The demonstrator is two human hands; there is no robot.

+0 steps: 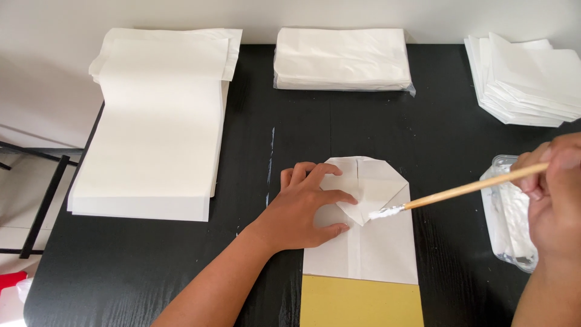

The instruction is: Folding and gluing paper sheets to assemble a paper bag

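Clear-wrapped white paper pack point(342, 59), table's far edge, center.

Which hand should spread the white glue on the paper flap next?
The right hand, probably. It holds the brush, whose white tip already touches the folded paper bag. The left hand lies flat, pinning the flap.

On the bench point(181, 272) lie three stacks of white paper point(158, 121) point(342, 59) point(525, 79), one folded paper bag point(372, 242), one yellow board point(361, 301), one brush point(460, 191), one clear tray point(508, 218). Two hands point(305, 206) point(557, 194) are in view.
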